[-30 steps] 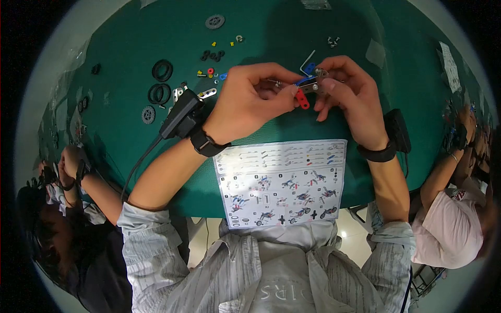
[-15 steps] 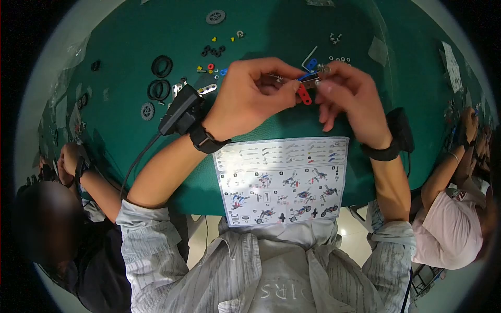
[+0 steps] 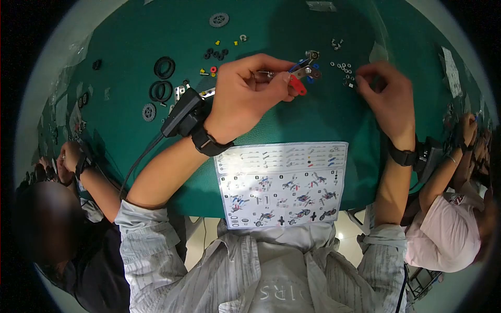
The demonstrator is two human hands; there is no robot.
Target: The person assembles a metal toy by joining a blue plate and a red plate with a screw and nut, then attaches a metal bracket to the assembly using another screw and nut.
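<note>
My left hand pinches a small assembly of metal and plastic strips above the table. A red perforated strip angles down from it, and blue pieces show behind the metal ones. Screws or bolts stick out at its upper end. To the right, my right hand is low beside a scatter of small silver nuts. Its thumb and index finger curl together near a small dark-and-silver piece. Whatever lies between those fingertips is too small and blurred to make out.
A printed instruction sheet lies at the table's near edge. Black tyres, grey wheels, black small parts, yellow pieces and screws lie on the green table. Other people sit on both sides.
My right hand has left the assembly and moved right to the nuts. The assembly stays in my left hand, turned slightly upward. The L-shaped hex key seen earlier no longer shows.
</note>
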